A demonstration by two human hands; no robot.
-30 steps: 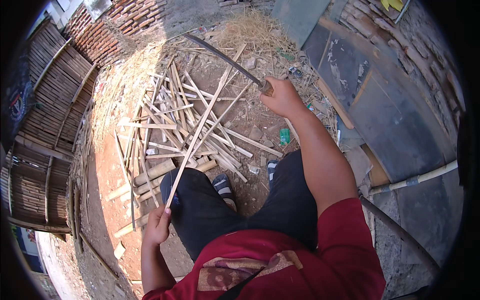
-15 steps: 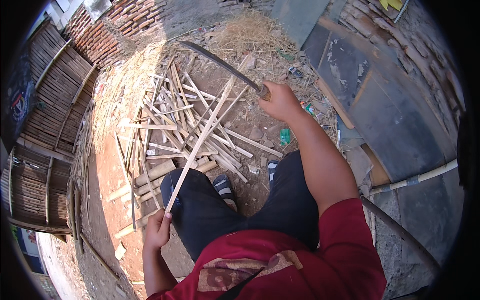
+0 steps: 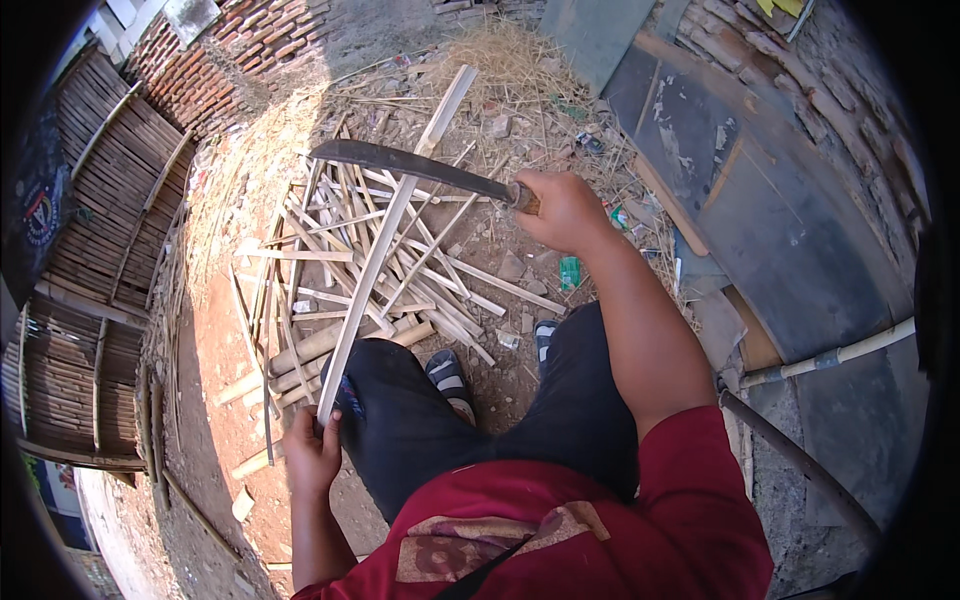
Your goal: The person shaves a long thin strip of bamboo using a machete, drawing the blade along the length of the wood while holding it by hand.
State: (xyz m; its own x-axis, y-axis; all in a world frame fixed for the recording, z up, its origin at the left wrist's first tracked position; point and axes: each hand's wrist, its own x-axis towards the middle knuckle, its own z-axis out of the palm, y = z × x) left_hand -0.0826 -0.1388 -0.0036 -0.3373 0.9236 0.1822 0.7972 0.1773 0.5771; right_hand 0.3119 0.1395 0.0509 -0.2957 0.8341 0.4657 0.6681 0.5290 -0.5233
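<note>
Left hand [image 3: 313,450] and right hand [image 3: 562,212] are both closed around something. Below, a heap of strips [image 3: 345,221] looks already split; at its near edge, poles [image 3: 310,347] seem left round and whole. Above the heap slants one long strip [image 3: 372,262], apparently unfinished, its near end in the left hand. Across its upper part runs the machete [image 3: 400,160], touching or not I cannot tell; the right hand clasps its handle [image 3: 528,201].

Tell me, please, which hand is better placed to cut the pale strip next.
Probably the right hand: it grips the curved knife, which crosses the pale strip in view. The left hand holds the strip's lower end.
</note>
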